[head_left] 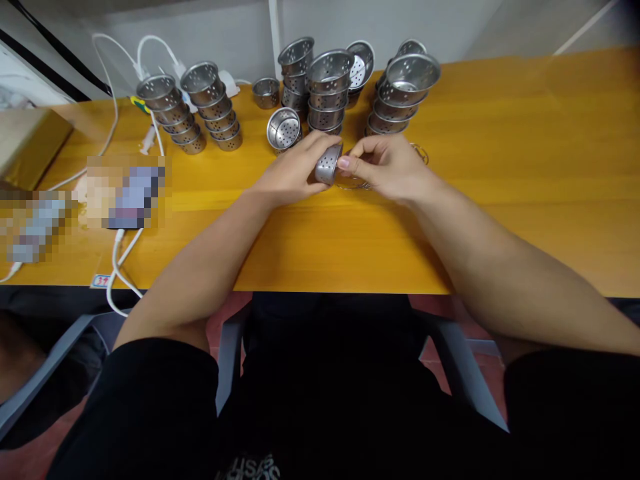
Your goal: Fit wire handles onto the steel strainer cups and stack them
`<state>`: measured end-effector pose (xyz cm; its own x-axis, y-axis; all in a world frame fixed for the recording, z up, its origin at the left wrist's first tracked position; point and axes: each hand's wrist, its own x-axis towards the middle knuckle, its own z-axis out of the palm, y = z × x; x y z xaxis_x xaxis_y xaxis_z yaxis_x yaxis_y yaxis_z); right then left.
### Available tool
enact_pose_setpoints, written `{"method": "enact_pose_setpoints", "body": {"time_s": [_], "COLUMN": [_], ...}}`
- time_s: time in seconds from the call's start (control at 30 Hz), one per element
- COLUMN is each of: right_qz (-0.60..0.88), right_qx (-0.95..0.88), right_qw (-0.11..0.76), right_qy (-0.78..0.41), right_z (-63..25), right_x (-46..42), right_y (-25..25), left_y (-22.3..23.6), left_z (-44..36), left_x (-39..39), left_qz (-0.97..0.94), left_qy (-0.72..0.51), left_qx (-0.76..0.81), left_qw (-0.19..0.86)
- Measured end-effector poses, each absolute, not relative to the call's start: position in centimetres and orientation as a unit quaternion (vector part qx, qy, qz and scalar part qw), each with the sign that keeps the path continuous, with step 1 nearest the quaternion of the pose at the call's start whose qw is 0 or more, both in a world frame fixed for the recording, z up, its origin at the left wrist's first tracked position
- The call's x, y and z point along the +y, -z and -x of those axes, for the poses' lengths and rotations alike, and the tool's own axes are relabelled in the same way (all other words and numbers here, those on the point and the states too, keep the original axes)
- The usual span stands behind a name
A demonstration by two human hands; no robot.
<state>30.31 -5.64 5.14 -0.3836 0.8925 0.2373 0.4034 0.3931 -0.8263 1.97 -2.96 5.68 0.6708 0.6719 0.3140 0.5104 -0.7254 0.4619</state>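
My left hand (pixel 295 170) is closed around a small perforated metal cup (pixel 327 165), holding it on its side just above the yellow table (pixel 350 233). My right hand (pixel 387 167) pinches a thin wire ring (pixel 353 183) at the cup's mouth, its fingertips touching the cup's rim. Both hands meet at the table's middle, in front of the stacks of cups.
Several stacks of the same perforated cups (pixel 327 90) stand along the table's back, with one loose cup (pixel 283 128) tipped nearby. White cables (pixel 117 257) and a plug strip lie at the left beside blurred items. A cardboard box (pixel 27 143) sits far left.
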Motion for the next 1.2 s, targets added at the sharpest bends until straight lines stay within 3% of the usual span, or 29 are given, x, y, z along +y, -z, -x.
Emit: {"method": "enact_pose_setpoints", "body": {"time_s": [0.27, 0.6, 0.83, 1.2], "right_qz": [0.453, 0.425, 0.4, 0.375], "right_qx": [-0.787, -0.855, -0.859, -0.878], "right_qw": [0.361, 0.229, 0.253, 0.214], "right_qy": [-0.21, -0.192, -0.192, -0.207], "right_z": [-31.3, -34.3, -33.0, -33.6], "right_x": [-5.7, -4.0, -4.9, -4.4], "right_y": [-5.6, -4.4, -4.5, -4.6], "left_y": [-4.8, -4.7, -5.1, -5.1], "left_z": [-1.5, -0.1, 0.2, 1.2], "left_x": [-2.7, -2.1, -2.2, -1.8], "left_qz": [-0.893, -0.88, -0.87, -0.876], "left_qy": [-0.201, -0.225, -0.25, -0.227], "left_qx": [0.346, 0.35, 0.352, 0.348], "left_qw": [0.205, 0.229, 0.239, 0.245]}}
